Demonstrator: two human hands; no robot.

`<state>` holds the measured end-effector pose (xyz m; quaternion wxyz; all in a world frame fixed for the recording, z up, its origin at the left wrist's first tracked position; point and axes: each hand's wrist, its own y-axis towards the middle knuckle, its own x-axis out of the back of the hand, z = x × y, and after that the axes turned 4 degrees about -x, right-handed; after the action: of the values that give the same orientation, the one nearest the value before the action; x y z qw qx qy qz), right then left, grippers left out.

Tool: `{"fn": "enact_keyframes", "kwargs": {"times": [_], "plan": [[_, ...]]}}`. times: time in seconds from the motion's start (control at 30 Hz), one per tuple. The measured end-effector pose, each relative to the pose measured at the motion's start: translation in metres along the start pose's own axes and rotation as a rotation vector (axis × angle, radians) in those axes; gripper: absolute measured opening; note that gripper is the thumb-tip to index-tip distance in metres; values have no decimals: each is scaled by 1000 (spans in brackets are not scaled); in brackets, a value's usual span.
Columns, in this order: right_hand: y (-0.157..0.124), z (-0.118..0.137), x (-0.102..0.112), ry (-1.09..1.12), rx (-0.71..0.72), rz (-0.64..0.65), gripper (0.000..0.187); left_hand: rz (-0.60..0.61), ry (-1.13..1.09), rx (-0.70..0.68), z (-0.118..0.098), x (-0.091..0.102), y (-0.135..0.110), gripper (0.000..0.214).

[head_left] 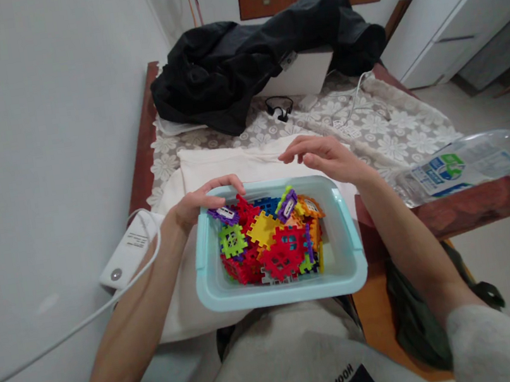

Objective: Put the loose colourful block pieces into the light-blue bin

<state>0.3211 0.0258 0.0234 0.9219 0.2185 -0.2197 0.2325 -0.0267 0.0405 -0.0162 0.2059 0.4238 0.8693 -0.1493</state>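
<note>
A light blue plastic bin [354,253] stands close in front of my body. Inside it lies a jumble of interlocking plastic building tiles, among them a red tile [284,255], a yellow tile [263,229], a green tile [232,241] and a purple tile [286,205]. My left hand [206,199] grips the bin at its far left corner, its fingers along the far rim. Above the far rim on the right hovers my right hand [321,157], holding nothing, with its fingers loosely apart. The bin's underside is hidden.
A white cloth [231,159] lies under the bin, over a floral lace tablecloth [390,135]. A black jacket [218,72] and black earphones [280,109] lie farther back. Right is a clear plastic bottle [466,166]; left, a white power strip [132,251] with its cable by the wall.
</note>
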Motion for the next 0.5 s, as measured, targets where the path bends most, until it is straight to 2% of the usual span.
{"fn": "enact_keyframes", "kwargs": {"times": [0.07, 0.13, 0.3, 0.4, 0.5], "plan": [[-10, -16, -2, -47, -61, -54, 58, 48, 34, 37, -3, 2, -2, 58], [-20, -33, -7, -58, -90, -52, 57, 59, 71, 62, -7, 0, -4, 64], [-28, -74, -30, -290, -90, 26, 34, -57, 148, 22, -15, -13, -5, 45], [-23, -95, -43, -404, -81, 47, 24, -73, 135, 22, -12, -15, -3, 41], [-20, -106, -51, -464, -75, 37, 23, -67, 80, 15, -6, -11, -1, 41]]}}
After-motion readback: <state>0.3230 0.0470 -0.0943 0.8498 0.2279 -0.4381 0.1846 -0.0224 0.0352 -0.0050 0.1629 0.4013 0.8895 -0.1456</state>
